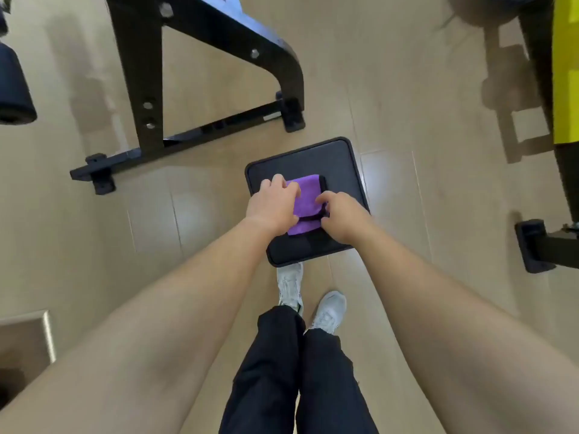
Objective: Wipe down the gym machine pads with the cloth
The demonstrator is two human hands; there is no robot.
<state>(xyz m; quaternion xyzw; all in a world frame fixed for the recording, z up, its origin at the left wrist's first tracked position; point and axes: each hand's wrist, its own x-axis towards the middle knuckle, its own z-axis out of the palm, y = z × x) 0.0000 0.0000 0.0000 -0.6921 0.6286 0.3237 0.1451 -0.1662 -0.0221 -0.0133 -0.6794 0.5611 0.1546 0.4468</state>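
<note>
A pale wood-plank floor [94, 245] fills the view. At 11 o'clock stands a black steel machine frame [138, 73], bolted at its joints, with its foot bar running down toward 9 o'clock. At 3 o'clock, along the right edge, is a second machine with a yellow panel [565, 73] and a black foot below it. A black foam roller [12, 86] pokes in at 10 o'clock.

Just above centre, toward 12 o'clock, sits a square black seat pad [338, 158] with rounded corners. Both bare forearms reach up to it from 7 and 5 o'clock.

The folded purple cloth [305, 195] lies on the middle of the pad, with dark trim along its right edge and a dark band across its lower part.

The left hand [272, 205] rests on the cloth's left side, fingers curled over its edge and thumb tucked against it. The right hand [341, 214] holds the right side, fingers bent and pinching the fabric.

At 6 o'clock are black trousers [329, 386] and pale sneakers [329, 311].
</note>
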